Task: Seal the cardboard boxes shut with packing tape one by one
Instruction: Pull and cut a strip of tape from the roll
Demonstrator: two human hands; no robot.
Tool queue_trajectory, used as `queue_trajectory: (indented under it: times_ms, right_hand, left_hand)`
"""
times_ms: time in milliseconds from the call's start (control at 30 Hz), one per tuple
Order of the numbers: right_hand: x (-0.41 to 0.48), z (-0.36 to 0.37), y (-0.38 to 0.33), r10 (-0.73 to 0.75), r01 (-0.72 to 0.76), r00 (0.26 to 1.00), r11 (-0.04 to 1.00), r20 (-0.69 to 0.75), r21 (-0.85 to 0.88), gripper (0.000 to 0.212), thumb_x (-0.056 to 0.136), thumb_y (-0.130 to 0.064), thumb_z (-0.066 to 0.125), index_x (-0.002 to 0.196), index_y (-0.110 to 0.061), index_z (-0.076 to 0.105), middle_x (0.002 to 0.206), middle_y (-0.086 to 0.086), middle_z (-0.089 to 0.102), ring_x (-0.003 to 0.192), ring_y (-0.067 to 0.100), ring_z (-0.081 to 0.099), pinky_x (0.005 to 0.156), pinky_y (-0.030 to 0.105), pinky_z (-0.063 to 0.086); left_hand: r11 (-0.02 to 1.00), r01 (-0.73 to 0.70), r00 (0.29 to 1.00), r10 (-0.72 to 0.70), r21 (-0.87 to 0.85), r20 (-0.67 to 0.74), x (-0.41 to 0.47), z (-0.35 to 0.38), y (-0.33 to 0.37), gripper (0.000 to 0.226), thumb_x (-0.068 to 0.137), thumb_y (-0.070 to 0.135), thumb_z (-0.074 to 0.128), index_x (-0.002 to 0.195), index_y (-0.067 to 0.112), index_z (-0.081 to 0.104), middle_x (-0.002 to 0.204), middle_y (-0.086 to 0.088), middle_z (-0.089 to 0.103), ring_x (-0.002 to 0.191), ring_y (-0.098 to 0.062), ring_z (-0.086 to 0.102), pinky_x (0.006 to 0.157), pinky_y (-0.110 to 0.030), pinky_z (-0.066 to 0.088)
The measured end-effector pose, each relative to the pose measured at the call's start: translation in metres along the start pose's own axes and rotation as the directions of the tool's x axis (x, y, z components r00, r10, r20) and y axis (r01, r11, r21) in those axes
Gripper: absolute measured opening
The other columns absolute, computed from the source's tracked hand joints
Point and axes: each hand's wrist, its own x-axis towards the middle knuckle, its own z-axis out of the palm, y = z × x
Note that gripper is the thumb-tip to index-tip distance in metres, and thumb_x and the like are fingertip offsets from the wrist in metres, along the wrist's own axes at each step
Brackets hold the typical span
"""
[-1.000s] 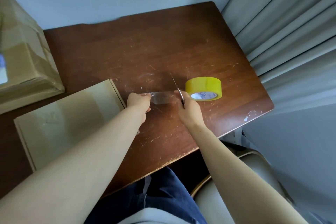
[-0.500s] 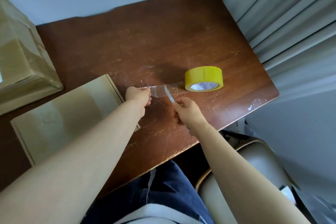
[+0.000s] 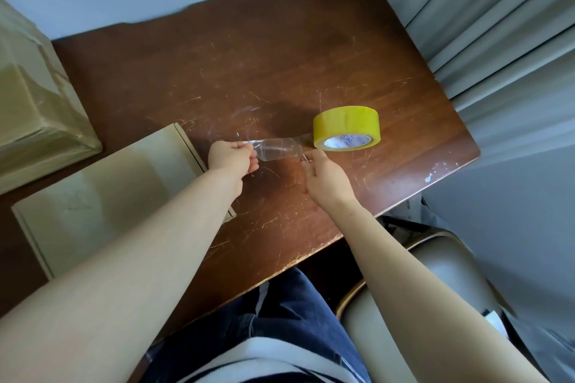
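A yellow tape roll [image 3: 347, 126] lies flat on the brown table [image 3: 249, 56]. A clear tape strip [image 3: 278, 149] stretches from it to the left. My left hand [image 3: 231, 157] pinches the strip's free end. My right hand [image 3: 325, 176] holds a small metal blade [image 3: 303, 158] at the strip's near edge, close to the roll. Whether the strip is cut through I cannot tell. A flat cardboard box [image 3: 102, 199] lies under my left forearm, at the table's left.
A bigger taped cardboard box [image 3: 34, 102] stands at the far left. Grey curtains [image 3: 497, 25] hang along the table's right side. A padded chair seat [image 3: 420, 305] is below the table's front edge, beside my knees.
My right hand has brought the blade from upright behind the strip down to its near edge. My left hand keeps the strip taut. The view has shifted slightly.
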Motion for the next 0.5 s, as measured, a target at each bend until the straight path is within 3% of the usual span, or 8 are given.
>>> queue_trajectory:
  times_ms: [167,333,500]
  right_hand:
    - [0.006,0.002,-0.003,0.026,-0.024,1.000,0.982,0.011,-0.186,0.027,0.100,-0.013,0.037,0.124,-0.009,0.048,0.091,0.009,0.059,0.075,0.029,0.051,0.063,0.030,0.037]
    - [0.011,0.004,-0.008,0.036,-0.032,0.999,0.970,0.015,-0.242,0.028,0.098,-0.010,0.037,0.124,-0.008,0.049,0.107,0.015,0.063,0.094,0.037,0.057,0.068,0.033,0.037]
    - [0.016,0.005,-0.012,0.034,-0.028,0.999,0.959,0.017,-0.281,0.029,0.097,-0.011,0.038,0.123,-0.013,0.052,0.109,0.012,0.062,0.093,0.034,0.056,0.069,0.033,0.037]
  left_hand:
    - [0.997,-0.006,1.000,0.005,-0.081,-0.013,-0.005,0.000,-0.002,0.006,0.093,0.002,0.057,0.093,0.006,0.062,0.079,-0.004,0.064,0.064,-0.011,0.065,0.050,-0.013,0.052]
    - [0.996,-0.060,0.998,0.059,-0.071,-0.017,-0.007,0.001,-0.004,0.012,0.092,0.001,0.058,0.085,0.010,0.064,0.081,-0.001,0.065,0.070,-0.010,0.068,0.058,-0.014,0.054]
    - [0.991,-0.137,0.990,0.136,-0.004,-0.019,-0.008,0.002,-0.005,0.012,0.094,0.004,0.056,0.090,0.011,0.065,0.081,0.003,0.066,0.068,-0.005,0.067,0.058,-0.011,0.051]
